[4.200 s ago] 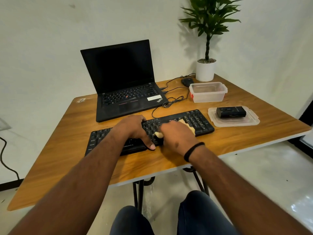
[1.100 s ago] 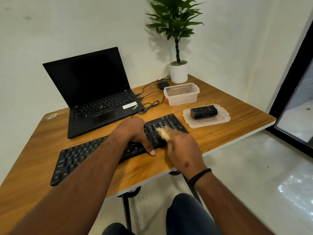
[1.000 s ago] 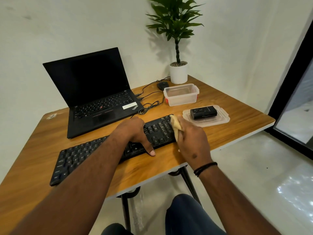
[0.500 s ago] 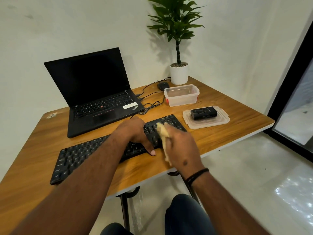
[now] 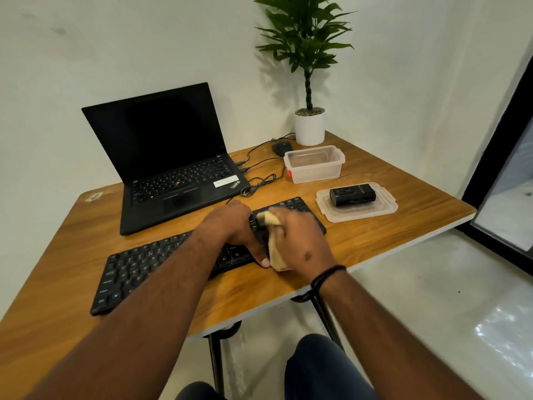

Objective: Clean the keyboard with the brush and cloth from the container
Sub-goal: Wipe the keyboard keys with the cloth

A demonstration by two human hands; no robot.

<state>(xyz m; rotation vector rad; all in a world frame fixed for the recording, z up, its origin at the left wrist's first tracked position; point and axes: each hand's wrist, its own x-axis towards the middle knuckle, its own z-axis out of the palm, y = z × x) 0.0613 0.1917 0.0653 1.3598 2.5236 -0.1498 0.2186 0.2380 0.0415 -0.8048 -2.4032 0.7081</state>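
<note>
The right hand (image 5: 300,243), gripping the bunched cloth (image 5: 274,252), has drawn back from the keyboard's (image 5: 161,261) far-right corner to its near edge, so wiping of that end appears well advanced. The left hand (image 5: 230,226) presses the keys flat, fingers spread. The hands hide the keys beneath; the empty container (image 5: 314,164) stands far right, and no brush is discernible.

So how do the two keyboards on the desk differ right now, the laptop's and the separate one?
The laptop's keyboard is built in below the dark screen, untouched; the separate keyboard lies flat nearer the person, longer. The left hand rests on it and the right hand holds a cloth at its right end. Both have black keys.
</note>
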